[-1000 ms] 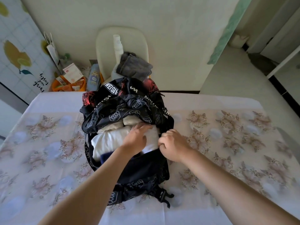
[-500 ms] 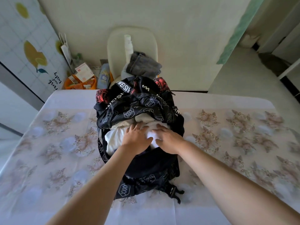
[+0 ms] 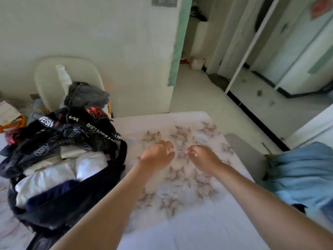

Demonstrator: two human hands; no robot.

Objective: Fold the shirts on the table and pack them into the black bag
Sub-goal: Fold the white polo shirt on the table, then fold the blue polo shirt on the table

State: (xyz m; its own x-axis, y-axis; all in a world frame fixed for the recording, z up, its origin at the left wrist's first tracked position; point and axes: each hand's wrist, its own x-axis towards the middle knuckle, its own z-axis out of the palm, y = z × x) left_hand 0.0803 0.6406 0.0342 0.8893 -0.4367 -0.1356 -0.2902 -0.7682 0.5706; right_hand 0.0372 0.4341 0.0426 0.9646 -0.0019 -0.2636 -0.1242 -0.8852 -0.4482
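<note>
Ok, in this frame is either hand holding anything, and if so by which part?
Nothing is held. The left hand and right hand are loosely curled above the table, to the right of the black bag and clear of it.

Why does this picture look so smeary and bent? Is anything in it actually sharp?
Head view: motion blur smears the black bag, the white shirts inside it and the blue cloth at the right edge. Head view: the wide lens tilts and bows the white door frame. Head view: the daylight is soft, without harsh glare. The left hand and right hand read clearest, though soft too.
</note>
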